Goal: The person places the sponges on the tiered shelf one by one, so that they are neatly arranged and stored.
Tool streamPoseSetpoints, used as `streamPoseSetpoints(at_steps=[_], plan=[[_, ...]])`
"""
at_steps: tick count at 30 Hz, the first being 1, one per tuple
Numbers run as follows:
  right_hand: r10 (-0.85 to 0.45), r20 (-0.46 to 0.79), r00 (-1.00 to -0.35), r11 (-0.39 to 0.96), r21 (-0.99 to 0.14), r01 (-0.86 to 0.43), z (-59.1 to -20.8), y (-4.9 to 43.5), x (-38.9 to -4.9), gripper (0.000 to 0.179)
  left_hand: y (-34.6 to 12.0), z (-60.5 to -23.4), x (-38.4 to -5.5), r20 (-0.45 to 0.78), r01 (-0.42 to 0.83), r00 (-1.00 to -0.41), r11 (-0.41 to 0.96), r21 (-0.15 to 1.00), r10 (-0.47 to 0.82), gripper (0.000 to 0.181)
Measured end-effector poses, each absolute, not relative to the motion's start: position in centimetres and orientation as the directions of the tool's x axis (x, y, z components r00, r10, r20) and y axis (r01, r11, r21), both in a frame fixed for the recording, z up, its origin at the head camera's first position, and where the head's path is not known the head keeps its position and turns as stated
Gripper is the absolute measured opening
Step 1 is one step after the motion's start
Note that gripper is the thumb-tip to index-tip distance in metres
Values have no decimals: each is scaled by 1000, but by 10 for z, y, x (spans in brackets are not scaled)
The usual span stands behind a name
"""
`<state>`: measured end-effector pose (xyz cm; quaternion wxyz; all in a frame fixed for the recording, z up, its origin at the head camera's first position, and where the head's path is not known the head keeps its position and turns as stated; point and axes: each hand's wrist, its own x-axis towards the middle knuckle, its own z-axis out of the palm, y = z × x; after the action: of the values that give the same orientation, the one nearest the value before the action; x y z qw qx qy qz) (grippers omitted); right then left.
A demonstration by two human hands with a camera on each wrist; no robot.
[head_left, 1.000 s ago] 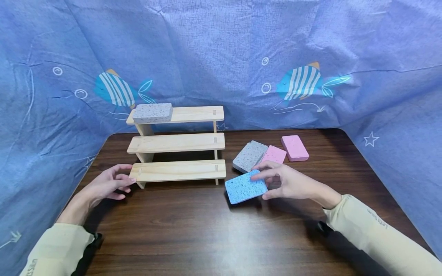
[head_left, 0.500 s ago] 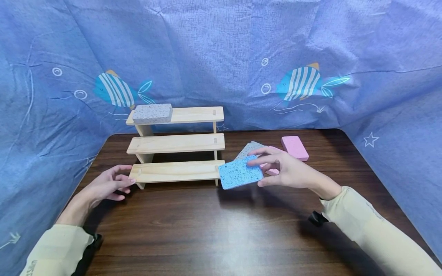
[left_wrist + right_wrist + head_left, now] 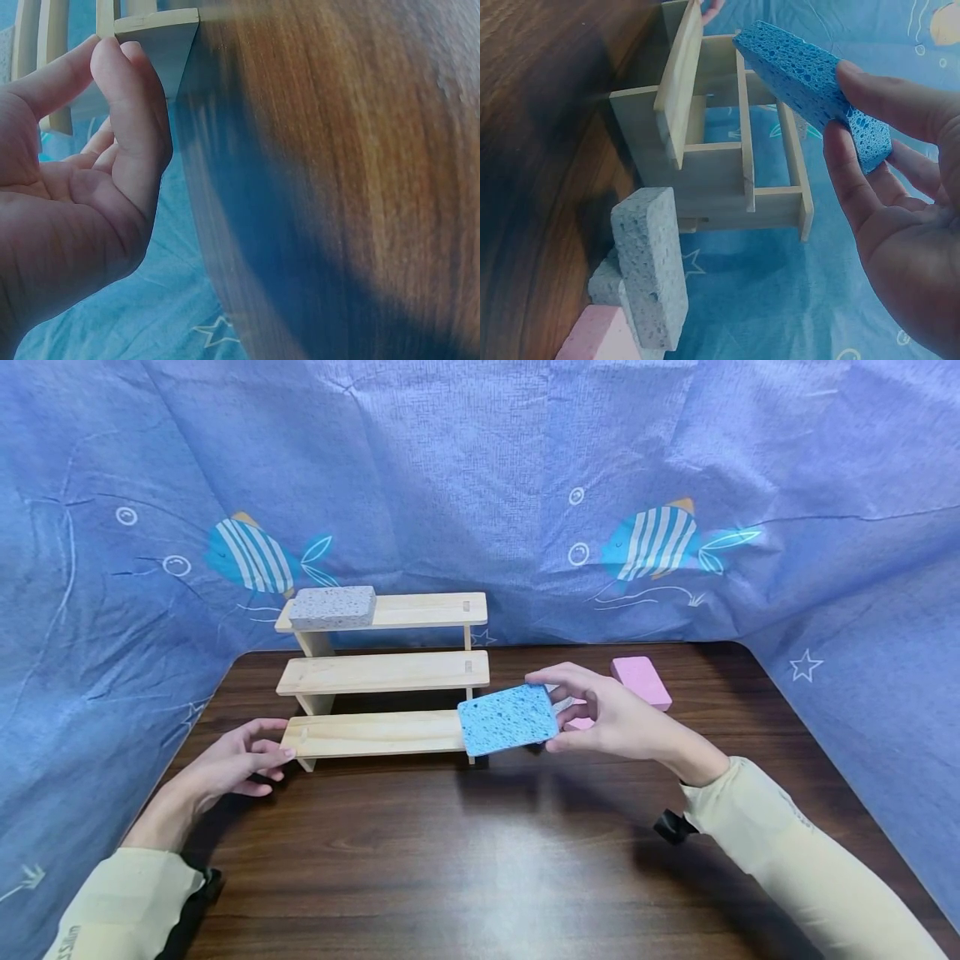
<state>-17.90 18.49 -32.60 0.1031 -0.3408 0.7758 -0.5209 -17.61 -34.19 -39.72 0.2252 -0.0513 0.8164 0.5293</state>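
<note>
Counted one blue sponge (image 3: 507, 719), pinched in the right hand (image 3: 611, 718) above the wooden rack's (image 3: 384, 672) lowest step. Saw two grey sponges (image 3: 332, 607), two pink sponges (image 3: 641, 681). Left hand (image 3: 228, 764) relaxed, fingertips touching the rack's left end.

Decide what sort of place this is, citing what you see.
Probably a staged tabletop recording set, not a home: a fish-printed blue cloth backdrop encloses a dark wooden table bearing a three-tier pale wooden rack and sponges.

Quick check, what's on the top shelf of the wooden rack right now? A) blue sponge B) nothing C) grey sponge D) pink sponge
C: a grey sponge lies at the left end of the wooden rack's top shelf, while the blue sponge is held in the right hand off the rack.
</note>
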Motion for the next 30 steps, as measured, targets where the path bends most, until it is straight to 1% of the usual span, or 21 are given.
streamPoseSetpoints(at_steps=[5, 9, 12, 16, 19, 25, 30], plan=[[-636, 217, -740, 196, -883, -427, -323, 179, -185, 77, -343, -398, -176, -418, -316, -894, 436, 843, 161, 77], [-627, 205, -752, 209, -885, -416, -320, 174, -189, 79, -343, -397, -176, -419, -315, -893, 437, 842, 162, 78], [-627, 199, -753, 218, -883, -415, -318, 170, -192, 76, -342, -396, -176, -428, -329, -891, 438, 837, 150, 78], [-633, 221, -742, 188, -886, -424, -314, 165, -197, 72, -341, -397, -176, -434, -332, -888, 441, 834, 150, 79], [-625, 229, -746, 168, -894, -415, -312, 162, -203, 72, -341, -397, -176, -431, -325, -888, 442, 836, 162, 79], [-606, 193, -772, 128, -934, -334, -308, 152, -218, 73, -341, -397, -176, -435, -332, -888, 442, 833, 153, 79], [-561, 134, -817, 120, -963, -240, -298, 141, -234, 73, -342, -396, -177, -433, -333, -889, 443, 832, 146, 79]])
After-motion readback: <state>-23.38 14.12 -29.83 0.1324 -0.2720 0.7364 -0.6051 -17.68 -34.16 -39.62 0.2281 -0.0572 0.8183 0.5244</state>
